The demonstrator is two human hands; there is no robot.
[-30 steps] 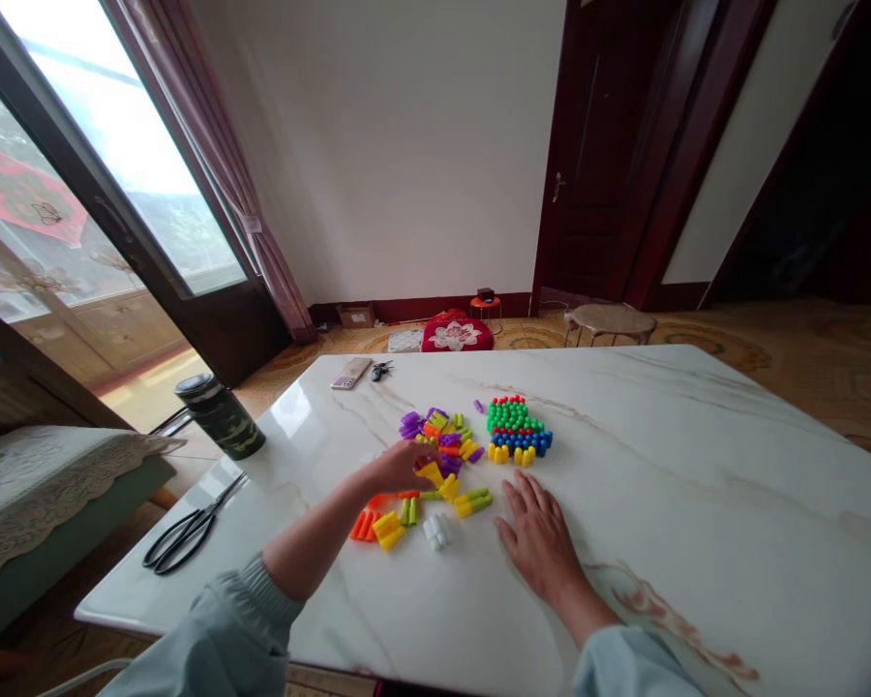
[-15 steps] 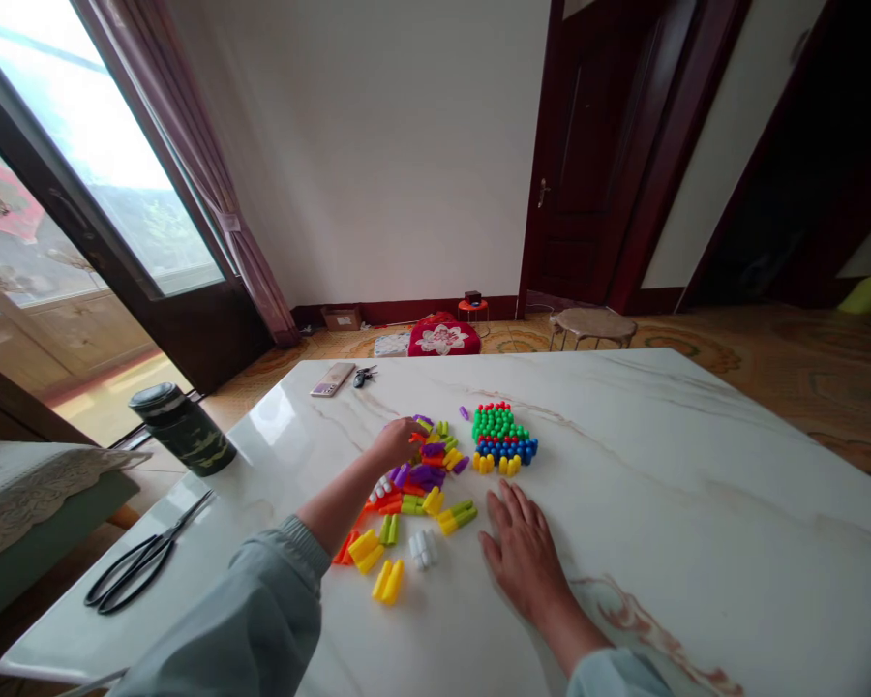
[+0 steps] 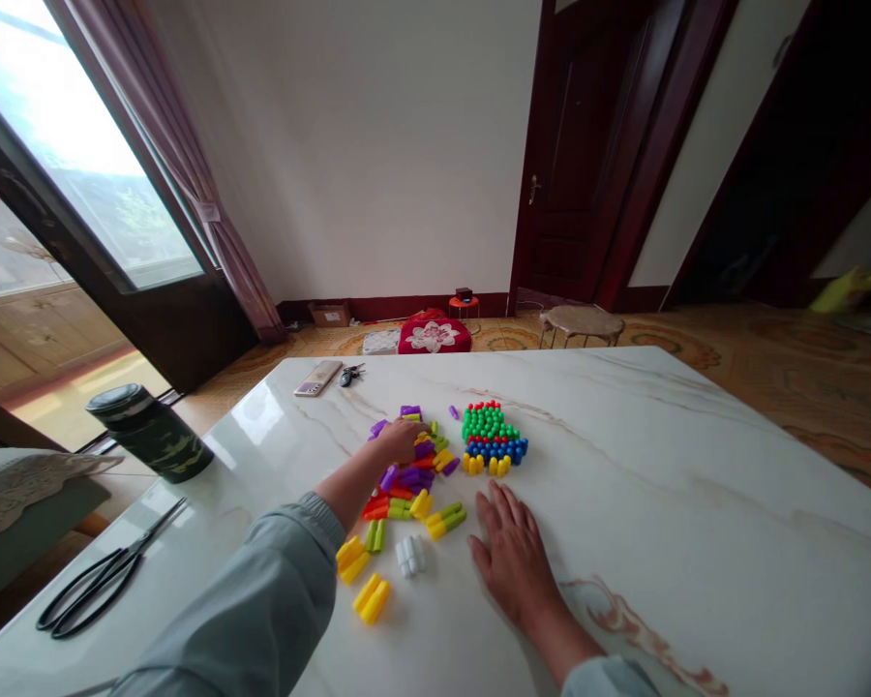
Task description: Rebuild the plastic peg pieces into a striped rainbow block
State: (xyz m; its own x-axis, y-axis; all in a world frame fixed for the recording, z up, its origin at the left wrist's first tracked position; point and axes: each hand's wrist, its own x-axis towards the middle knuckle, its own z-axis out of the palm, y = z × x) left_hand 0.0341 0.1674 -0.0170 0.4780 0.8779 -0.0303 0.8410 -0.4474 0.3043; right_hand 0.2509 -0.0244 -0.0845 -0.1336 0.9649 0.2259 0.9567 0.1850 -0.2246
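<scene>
My left hand (image 3: 398, 441) reaches into a loose pile of plastic building pieces, fingers stretched out over purple pieces (image 3: 415, 478) and green ones; its far fingertips are partly hidden. I see nothing held in it. My right hand (image 3: 514, 552) lies flat on the white marbled table (image 3: 668, 465), fingers slightly spread, holding nothing. Beyond it sits a block of joined pieces with green (image 3: 485, 423), blue (image 3: 499, 451) and red rounded tops, with yellow pieces (image 3: 475, 465) along its near edge. Between my hands are a white piece (image 3: 410, 556) and a yellow-green piece (image 3: 446, 520). Another yellow piece (image 3: 372, 598) lies nearer me.
Black-handled scissors (image 3: 108, 571) lie on the left of the table, near a camouflage flask (image 3: 151, 436). A phone (image 3: 318, 378) and keys (image 3: 349, 375) rest toward the far edge. Past the table stands a stool (image 3: 582, 321).
My left hand has shifted slightly within the pile, and purple pieces now show beyond its wrist. The view has swung a little right. My right hand stays flat on the table.
</scene>
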